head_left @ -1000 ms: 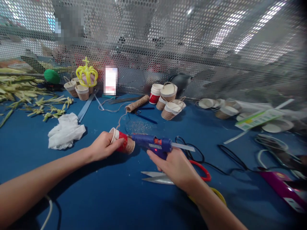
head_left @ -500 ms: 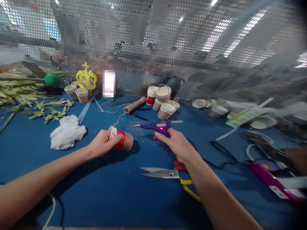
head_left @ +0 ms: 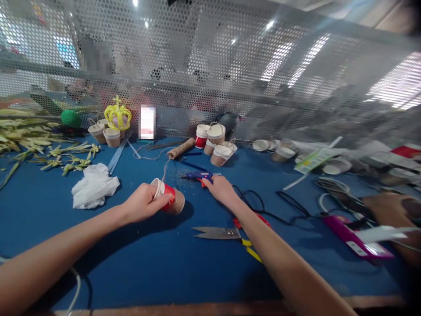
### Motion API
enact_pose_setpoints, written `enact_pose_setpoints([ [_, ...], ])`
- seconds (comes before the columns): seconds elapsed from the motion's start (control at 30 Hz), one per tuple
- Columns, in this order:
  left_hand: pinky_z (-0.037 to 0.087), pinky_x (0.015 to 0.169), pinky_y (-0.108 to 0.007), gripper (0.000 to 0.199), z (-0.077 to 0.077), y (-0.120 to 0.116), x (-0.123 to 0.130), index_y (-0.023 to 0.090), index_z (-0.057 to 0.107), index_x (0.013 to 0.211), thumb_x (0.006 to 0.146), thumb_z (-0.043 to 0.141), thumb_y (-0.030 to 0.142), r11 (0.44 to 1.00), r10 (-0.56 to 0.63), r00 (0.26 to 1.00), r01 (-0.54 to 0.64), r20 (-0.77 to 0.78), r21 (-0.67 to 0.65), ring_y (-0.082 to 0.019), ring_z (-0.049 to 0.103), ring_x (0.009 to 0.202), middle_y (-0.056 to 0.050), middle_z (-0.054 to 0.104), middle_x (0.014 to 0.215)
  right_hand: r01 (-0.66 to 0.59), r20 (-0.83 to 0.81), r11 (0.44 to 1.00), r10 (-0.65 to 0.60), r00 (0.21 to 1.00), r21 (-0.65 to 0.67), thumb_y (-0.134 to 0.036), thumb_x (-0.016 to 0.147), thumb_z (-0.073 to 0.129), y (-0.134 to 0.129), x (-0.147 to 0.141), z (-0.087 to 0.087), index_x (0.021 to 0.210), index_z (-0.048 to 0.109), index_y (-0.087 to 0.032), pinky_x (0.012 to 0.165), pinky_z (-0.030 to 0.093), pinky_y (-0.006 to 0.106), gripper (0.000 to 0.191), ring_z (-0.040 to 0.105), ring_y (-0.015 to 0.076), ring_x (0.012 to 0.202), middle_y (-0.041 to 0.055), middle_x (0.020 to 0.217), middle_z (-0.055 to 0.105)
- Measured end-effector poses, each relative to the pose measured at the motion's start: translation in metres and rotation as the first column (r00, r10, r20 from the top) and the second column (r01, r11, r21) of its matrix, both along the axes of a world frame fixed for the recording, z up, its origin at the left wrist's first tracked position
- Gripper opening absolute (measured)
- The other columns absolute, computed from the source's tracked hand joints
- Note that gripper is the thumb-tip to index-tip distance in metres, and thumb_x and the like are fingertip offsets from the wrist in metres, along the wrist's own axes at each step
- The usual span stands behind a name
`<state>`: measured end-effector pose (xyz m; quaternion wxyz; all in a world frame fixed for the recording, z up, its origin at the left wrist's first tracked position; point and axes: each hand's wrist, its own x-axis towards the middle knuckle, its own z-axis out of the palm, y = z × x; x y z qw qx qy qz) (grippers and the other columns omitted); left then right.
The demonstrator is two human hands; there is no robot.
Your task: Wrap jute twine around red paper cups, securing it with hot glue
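Note:
My left hand (head_left: 141,204) is closed round a red and white paper cup (head_left: 170,197), tilted on its side, its mouth toward the left. Brown twine wraps the bottom end of the cup. A loose strand runs from it back to a roll of twine (head_left: 181,149). My right hand (head_left: 223,188) grips a blue glue gun (head_left: 196,176) with a small red light, its nozzle pointing left, beyond the cup. Whether the gun rests on the table cannot be made out. Scissors (head_left: 217,232) with red and yellow handles lie partly under my right forearm.
A crumpled white cloth (head_left: 94,186) lies left of the cup. Twine-covered cups (head_left: 221,154) stand at the back near a yellow crown-shaped piece (head_left: 117,115). At right are a purple power strip (head_left: 353,239), black cable and another person's hand (head_left: 388,208). A perforated screen (head_left: 184,70) stands behind.
My right hand has pushed the glue gun farther from me and slightly left. My left hand keeps hold of the cup, nearly in place. The whole view has shifted a little.

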<state>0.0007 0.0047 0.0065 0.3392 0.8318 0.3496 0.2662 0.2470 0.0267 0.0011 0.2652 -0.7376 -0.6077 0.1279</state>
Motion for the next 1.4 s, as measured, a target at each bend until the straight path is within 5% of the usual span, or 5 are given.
enact_pose_setpoints([
  [0.17, 0.022, 0.042, -0.019, 0.038, 0.004, -0.005, 0.004, 0.015, 0.037, 0.048, 0.081, 0.036, 0.033, 0.998, -0.059, 0.998, 0.059, -0.003, -0.011, -0.006, 0.026, 0.047, 0.006, 0.029, 0.049, -0.303, -0.001, 0.951, 0.304, 0.953, 0.057, -0.032, 0.079, 0.048, -0.019, -0.036, 0.024, 0.065, 0.06, -0.017, 0.085, 0.037, 0.038, 0.024, 0.052, 0.0227, 0.094, 0.009, 0.085, 0.062],
  [0.37, 0.019, 0.04, -0.02, 0.036, 0.005, -0.013, 0.007, 0.016, 0.034, 0.047, 0.08, 0.037, 0.032, 0.989, -0.139, 0.988, 0.136, -0.064, -0.058, -0.005, 0.024, 0.042, 0.006, 0.028, 0.045, -0.678, -0.407, 0.733, 0.639, 0.652, 0.065, -0.032, 0.081, 0.048, -0.038, -0.084, 0.039, 0.095, 0.061, -0.018, 0.085, 0.041, 0.029, 0.024, 0.053, 0.0143, 0.099, 0.0052, 0.108, 0.059],
  [0.67, 0.022, 0.042, -0.019, 0.031, 0.007, -0.009, 0.006, 0.014, 0.044, 0.057, 0.074, 0.048, 0.039, 0.859, -0.048, 0.979, 0.141, 0.198, -0.491, -0.005, 0.028, 0.045, 0.006, 0.036, 0.05, -0.382, -0.684, 0.897, 0.424, 0.593, 0.223, -0.029, 0.072, 0.059, -0.049, -0.073, 0.049, 0.071, 0.059, -0.017, 0.072, 0.043, 0.025, 0.012, 0.054, 0.0096, 0.07, -0.0011, 0.072, 0.06],
  [1.1, 0.029, 0.042, -0.017, 0.024, 0.005, -0.008, 0.01, 0.011, 0.053, 0.063, 0.066, 0.058, 0.034, 0.664, 0.179, 0.951, 0.073, 0.254, -0.744, -0.005, 0.041, 0.041, 0.003, 0.052, 0.052, -0.274, -0.616, 0.911, 0.411, 0.672, 0.309, -0.027, 0.074, 0.058, -0.057, -0.059, 0.045, 0.068, 0.059, -0.017, 0.066, 0.043, 0.024, 0.011, 0.053, 0.0092, 0.065, -0.0011, 0.068, 0.06],
  [1.4, 0.027, 0.043, -0.018, 0.028, 0.007, -0.013, 0.009, 0.012, 0.05, 0.06, 0.069, 0.055, 0.038, 0.741, 0.068, 0.974, 0.095, 0.215, -0.665, -0.005, 0.037, 0.042, 0.005, 0.046, 0.049, -0.285, -0.537, 0.911, 0.406, 0.739, 0.298, -0.03, 0.075, 0.056, -0.051, -0.058, 0.035, 0.069, 0.059, -0.017, 0.064, 0.041, 0.026, 0.015, 0.052, 0.0111, 0.065, -0.0002, 0.068, 0.06],
])
